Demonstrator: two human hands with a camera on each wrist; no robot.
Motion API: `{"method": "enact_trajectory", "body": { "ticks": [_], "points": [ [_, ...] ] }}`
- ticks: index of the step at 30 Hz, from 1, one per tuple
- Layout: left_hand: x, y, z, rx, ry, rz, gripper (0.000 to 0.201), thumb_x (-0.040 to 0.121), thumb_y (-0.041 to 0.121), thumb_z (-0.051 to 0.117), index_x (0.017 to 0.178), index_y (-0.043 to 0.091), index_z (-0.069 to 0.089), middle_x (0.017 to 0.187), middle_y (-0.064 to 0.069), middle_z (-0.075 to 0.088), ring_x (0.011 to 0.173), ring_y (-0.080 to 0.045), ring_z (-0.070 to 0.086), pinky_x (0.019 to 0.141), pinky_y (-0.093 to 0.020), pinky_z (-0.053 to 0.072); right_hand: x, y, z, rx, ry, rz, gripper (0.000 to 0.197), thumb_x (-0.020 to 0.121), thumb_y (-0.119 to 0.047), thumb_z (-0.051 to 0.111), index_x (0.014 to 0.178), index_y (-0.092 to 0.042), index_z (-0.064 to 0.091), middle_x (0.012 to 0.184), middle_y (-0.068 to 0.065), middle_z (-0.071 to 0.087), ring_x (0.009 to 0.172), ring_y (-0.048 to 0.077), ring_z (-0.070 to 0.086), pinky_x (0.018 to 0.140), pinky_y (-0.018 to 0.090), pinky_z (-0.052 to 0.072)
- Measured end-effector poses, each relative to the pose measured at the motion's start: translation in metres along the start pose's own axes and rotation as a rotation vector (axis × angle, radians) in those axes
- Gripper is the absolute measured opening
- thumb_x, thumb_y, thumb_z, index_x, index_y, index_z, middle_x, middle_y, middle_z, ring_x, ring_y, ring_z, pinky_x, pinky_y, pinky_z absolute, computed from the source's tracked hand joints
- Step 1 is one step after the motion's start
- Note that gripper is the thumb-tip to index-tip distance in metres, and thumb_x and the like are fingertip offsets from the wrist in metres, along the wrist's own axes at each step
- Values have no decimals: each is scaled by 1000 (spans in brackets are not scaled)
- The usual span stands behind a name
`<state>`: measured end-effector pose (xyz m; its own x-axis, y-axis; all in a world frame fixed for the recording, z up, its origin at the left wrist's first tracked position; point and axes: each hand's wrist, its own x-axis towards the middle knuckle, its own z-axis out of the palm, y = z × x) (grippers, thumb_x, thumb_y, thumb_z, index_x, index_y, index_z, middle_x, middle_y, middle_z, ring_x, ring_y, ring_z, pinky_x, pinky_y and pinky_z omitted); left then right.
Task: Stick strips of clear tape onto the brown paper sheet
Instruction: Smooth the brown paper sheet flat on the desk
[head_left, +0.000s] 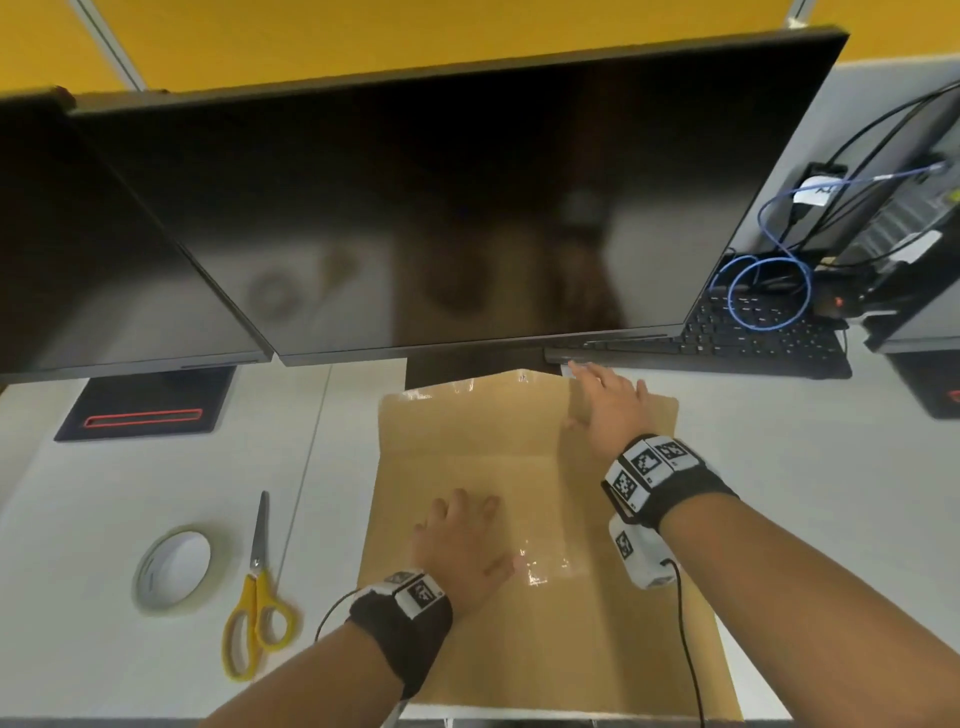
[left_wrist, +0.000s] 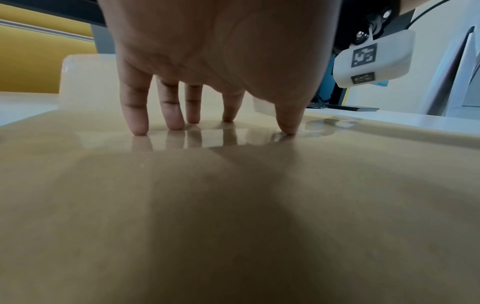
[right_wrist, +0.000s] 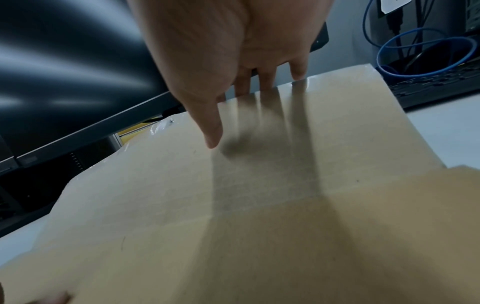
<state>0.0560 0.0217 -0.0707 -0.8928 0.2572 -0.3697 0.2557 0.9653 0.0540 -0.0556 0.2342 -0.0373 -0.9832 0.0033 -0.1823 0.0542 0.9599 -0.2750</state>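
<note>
A brown paper sheet (head_left: 467, 447) lies flat on the white desk in front of me. A glossy strip of clear tape (head_left: 563, 499) runs lengthwise down its right half, and another shiny strip (head_left: 441, 389) lies along its far edge. My left hand (head_left: 462, 540) rests flat on the sheet's middle, its straight fingertips (left_wrist: 140, 129) pressing the paper (left_wrist: 233, 205) beside the tape. My right hand (head_left: 608, 400) lies flat with straight fingers (right_wrist: 265, 82) on the far end of the long strip, at the sheet's far edge (right_wrist: 337, 115). Neither hand holds anything.
A roll of tape (head_left: 174, 569) and yellow-handled scissors (head_left: 257, 597) lie on the desk left of the sheet. Two dark monitors (head_left: 415, 208) hang over the sheet's far edge. A black keyboard (head_left: 753, 338), blue cable and computer stand at the far right.
</note>
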Motion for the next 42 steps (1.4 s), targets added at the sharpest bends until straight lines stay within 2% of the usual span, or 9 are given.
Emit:
{"method": "enact_trajectory", "body": {
  "ticks": [4,9,15,20,24,27,31,37,42],
  "points": [
    [-1,0,0,-8,10,3,79,82,73,34,145,32,10,139,-7,29,118,-28,37,88,-42,44,2,0,-4,16,-18,-34,57,93,-31,51,143,-29,24,146,4,39,135,25,34,117,46,6],
    [1,0,2,-5,6,-12,79,82,74,34,146,34,11,140,-7,28,120,-27,36,89,-41,44,-3,0,-5,89,79,-100,33,93,-25,50,126,-26,46,125,3,55,115,26,48,103,40,31],
    [9,-3,3,22,30,-39,81,82,76,30,147,32,10,140,-6,29,121,-26,36,94,-40,39,-12,3,-4,95,111,-185,19,93,-25,48,111,-23,54,110,1,60,104,24,53,92,36,35],
    [16,-2,0,15,293,-6,93,67,72,57,139,18,32,142,-10,35,124,-29,38,109,-52,21,-31,6,2,135,83,-290,14,91,-21,51,99,-22,62,101,0,61,97,21,54,78,30,39],
    [17,-3,-5,-66,526,149,102,63,55,68,145,21,18,152,-11,14,135,-30,25,112,-52,5,-43,11,17,135,-49,-321,16,86,-16,53,93,-23,64,99,-8,56,92,15,52,68,26,39],
    [18,-7,-6,-88,349,165,98,67,48,72,146,28,17,154,-9,21,138,-31,26,109,-59,25,-51,17,33,166,-109,-317,16,83,-15,55,94,-23,63,99,-6,58,96,18,54,77,33,49],
    [18,-19,4,-4,65,99,66,95,45,40,145,43,-3,160,-2,-4,146,-30,-2,115,-51,8,-58,22,50,140,-173,-325,22,86,-16,54,105,-22,63,115,-7,60,110,17,50,88,34,47],
    [12,-21,15,42,-44,79,58,97,53,19,146,41,-10,157,2,-17,145,-25,-11,115,-52,3,-64,23,62,104,-214,-337,31,88,-23,51,118,-25,60,138,-8,49,128,16,40,102,31,38],
    [11,-19,15,65,-91,58,66,85,63,3,146,41,-12,157,2,-19,145,-24,-12,115,-52,5,-65,19,61,75,-224,-308,36,87,-42,50,118,-26,60,140,-10,44,126,16,38,101,31,38]
  ]
}}
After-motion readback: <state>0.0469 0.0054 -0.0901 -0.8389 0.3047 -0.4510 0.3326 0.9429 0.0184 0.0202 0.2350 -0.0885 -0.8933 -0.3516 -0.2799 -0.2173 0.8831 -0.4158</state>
